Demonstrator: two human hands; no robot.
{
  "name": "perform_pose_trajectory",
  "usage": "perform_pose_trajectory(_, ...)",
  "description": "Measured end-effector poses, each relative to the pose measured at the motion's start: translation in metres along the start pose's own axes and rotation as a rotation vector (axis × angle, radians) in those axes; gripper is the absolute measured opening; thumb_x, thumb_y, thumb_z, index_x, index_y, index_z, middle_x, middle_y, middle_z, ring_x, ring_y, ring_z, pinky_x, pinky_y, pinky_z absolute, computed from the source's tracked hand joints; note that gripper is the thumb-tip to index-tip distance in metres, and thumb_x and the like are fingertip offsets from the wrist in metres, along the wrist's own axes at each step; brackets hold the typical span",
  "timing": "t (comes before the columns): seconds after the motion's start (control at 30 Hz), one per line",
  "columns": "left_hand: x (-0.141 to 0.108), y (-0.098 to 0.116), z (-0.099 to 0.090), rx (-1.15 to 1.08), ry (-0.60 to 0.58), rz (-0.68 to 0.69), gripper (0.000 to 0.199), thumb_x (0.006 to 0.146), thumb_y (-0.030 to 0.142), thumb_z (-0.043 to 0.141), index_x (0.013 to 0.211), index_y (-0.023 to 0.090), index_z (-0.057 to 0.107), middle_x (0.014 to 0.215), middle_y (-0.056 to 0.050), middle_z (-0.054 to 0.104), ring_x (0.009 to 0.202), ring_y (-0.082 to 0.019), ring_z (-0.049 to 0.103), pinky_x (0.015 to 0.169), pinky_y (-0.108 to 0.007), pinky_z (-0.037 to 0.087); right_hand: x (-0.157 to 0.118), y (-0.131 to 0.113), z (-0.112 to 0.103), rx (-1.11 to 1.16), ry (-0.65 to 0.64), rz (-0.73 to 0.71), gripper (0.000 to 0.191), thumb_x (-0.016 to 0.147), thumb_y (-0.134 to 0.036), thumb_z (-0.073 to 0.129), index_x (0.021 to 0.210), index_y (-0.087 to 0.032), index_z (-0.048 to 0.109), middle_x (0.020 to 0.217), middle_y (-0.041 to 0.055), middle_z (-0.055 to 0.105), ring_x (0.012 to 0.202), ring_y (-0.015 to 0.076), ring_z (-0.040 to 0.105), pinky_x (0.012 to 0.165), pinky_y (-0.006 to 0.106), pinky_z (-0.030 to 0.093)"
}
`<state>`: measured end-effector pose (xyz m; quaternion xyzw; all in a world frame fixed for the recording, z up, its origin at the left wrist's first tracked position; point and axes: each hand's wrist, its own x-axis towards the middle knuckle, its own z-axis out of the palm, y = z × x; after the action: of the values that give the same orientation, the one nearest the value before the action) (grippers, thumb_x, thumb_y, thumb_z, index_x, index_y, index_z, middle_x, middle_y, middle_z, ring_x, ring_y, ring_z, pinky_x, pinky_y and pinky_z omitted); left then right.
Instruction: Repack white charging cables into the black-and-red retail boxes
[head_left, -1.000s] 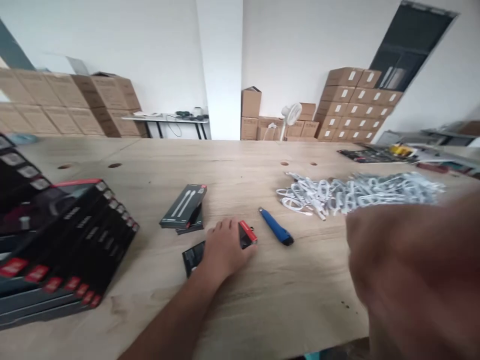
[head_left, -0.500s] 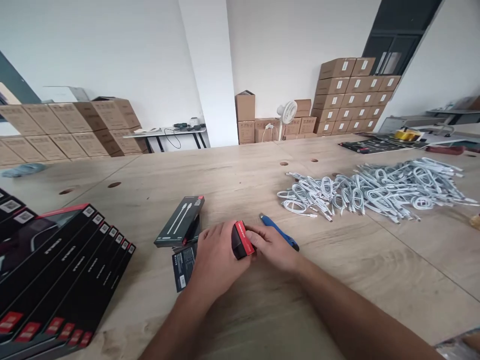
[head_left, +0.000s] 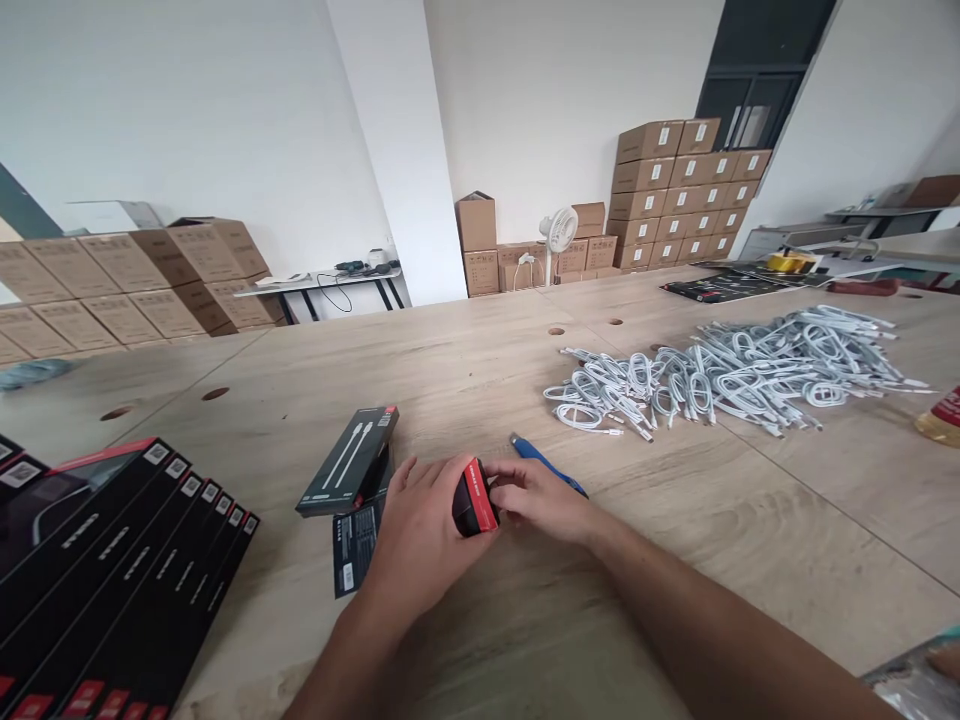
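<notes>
My left hand [head_left: 420,525] is wrapped round a small black and red box [head_left: 475,498], whose end faces up between my hands. My right hand [head_left: 536,500] has its fingers bent at the right side of the box; its fingertips are partly hidden there. A blue pen-like tool [head_left: 547,464] lies just beyond my right hand. Left of my left hand are a flat black box with a picture of two cables [head_left: 349,460] and, partly under it, a dark printed box [head_left: 354,545]. A big heap of white coiled cables [head_left: 720,375] lies to the right.
Large black boxes [head_left: 135,580] lean in a row at the left. At the right edge stands a container with a red label [head_left: 946,415]. Cartons [head_left: 667,200], a white fan [head_left: 559,231] and a side table [head_left: 315,283] are behind the wooden table [head_left: 675,560].
The view has shifted slightly. My right thumb has come off the red face of the small box, and my right fingers are now bent at its side. My left hand still holds the box.
</notes>
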<state>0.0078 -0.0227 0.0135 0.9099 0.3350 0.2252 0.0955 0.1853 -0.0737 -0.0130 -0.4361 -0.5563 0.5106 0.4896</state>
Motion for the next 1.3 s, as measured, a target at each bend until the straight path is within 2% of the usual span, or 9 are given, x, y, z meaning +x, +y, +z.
perform_pose_trajectory(0.13,-0.002,0.001,0.000,0.006,-0.014,0.030,0.041,0.074,0.039,0.075,0.109,0.029,0.058,0.104,-0.002,0.072,0.102,-0.028,0.065,0.119,-0.053,0.018,0.001,0.002,0.000,0.037,-0.021,0.030,0.028,0.074,-0.023,0.058,0.099,-0.022,0.072,0.086,-0.0020,0.067,0.072,0.0142,0.057,0.060,0.026,0.046)
perform_pose_trajectory(0.23,-0.003,0.006,-0.002,0.023,-0.026,0.062,0.032,0.077,0.034,0.071,0.106,0.029,0.059,0.102,0.001,0.072,0.100,-0.025,0.066,0.120,-0.054,0.017,0.002,0.003,0.002,0.050,0.023,0.082,0.022,0.065,-0.019,0.058,0.085,-0.019,0.067,0.078,-0.0027,0.065,0.071,0.0148,0.059,0.061,0.027,0.048)
perform_pose_trajectory(0.37,-0.004,0.010,-0.002,0.012,-0.039,0.121,0.037,0.075,0.024,0.068,0.111,0.031,0.058,0.109,0.004,0.071,0.104,-0.022,0.066,0.121,-0.051,0.014,0.003,0.006,0.008,0.036,0.083,0.088,0.023,0.058,-0.015,0.056,0.080,-0.020,0.063,0.076,-0.0032,0.064,0.071,0.0154,0.059,0.059,0.026,0.047)
perform_pose_trajectory(0.67,-0.002,0.009,-0.005,-0.047,-0.091,0.101,0.040,0.076,0.025,0.067,0.113,0.031,0.057,0.113,0.003,0.071,0.108,-0.023,0.064,0.118,-0.047,0.022,0.009,0.012,0.016,0.017,0.246,0.074,0.014,0.061,-0.018,0.047,0.070,-0.021,0.058,0.066,-0.0032,0.057,0.061,0.0144,0.053,0.052,0.026,0.041)
perform_pose_trajectory(0.83,-0.001,0.008,-0.007,-0.047,-0.097,0.073,0.041,0.072,0.023,0.069,0.111,0.029,0.057,0.104,0.002,0.071,0.100,-0.023,0.064,0.112,-0.045,0.030,0.015,0.019,0.015,-0.017,0.320,0.025,0.008,0.065,-0.018,0.046,0.064,-0.021,0.054,0.060,-0.0033,0.052,0.060,0.0148,0.051,0.055,0.027,0.041)
perform_pose_trajectory(0.93,-0.001,0.004,-0.002,0.036,-0.058,0.034,0.036,0.074,0.022,0.066,0.109,0.028,0.058,0.104,0.000,0.070,0.101,-0.025,0.063,0.101,-0.043,0.039,0.014,0.021,0.018,-0.047,0.365,-0.016,0.020,0.071,-0.021,0.051,0.088,-0.021,0.062,0.081,0.0002,0.063,0.072,0.0178,0.059,0.064,0.030,0.048)
perform_pose_trajectory(1.03,-0.001,-0.001,0.004,0.130,0.013,-0.036,0.046,0.073,0.019,0.064,0.118,0.026,0.056,0.115,-0.004,0.069,0.107,-0.028,0.062,0.094,-0.042,0.042,0.009,0.021,0.019,-0.269,0.436,-0.218,0.045,0.073,-0.022,0.062,0.118,-0.024,0.059,0.114,0.0067,0.063,0.098,0.0224,0.062,0.081,0.036,0.053)
perform_pose_trajectory(1.17,-0.001,-0.003,0.009,0.213,0.127,-0.046,0.051,0.074,0.019,0.063,0.123,0.024,0.053,0.125,-0.007,0.066,0.115,-0.030,0.061,0.096,-0.043,0.040,0.007,0.024,0.012,-0.642,0.429,-0.549,0.024,0.085,-0.016,0.057,0.105,-0.024,0.067,0.127,0.0112,0.059,0.122,0.0245,0.056,0.103,0.042,0.047)
perform_pose_trajectory(1.3,-0.002,-0.004,0.011,0.265,0.227,-0.004,0.050,0.077,0.020,0.062,0.126,0.023,0.052,0.126,-0.008,0.067,0.117,-0.029,0.061,0.099,-0.044,0.037,0.012,0.031,0.005,-0.695,0.452,-0.509,0.035,0.086,-0.006,0.047,0.102,-0.024,0.072,0.127,0.0108,0.062,0.130,0.0247,0.052,0.108,0.044,0.044)
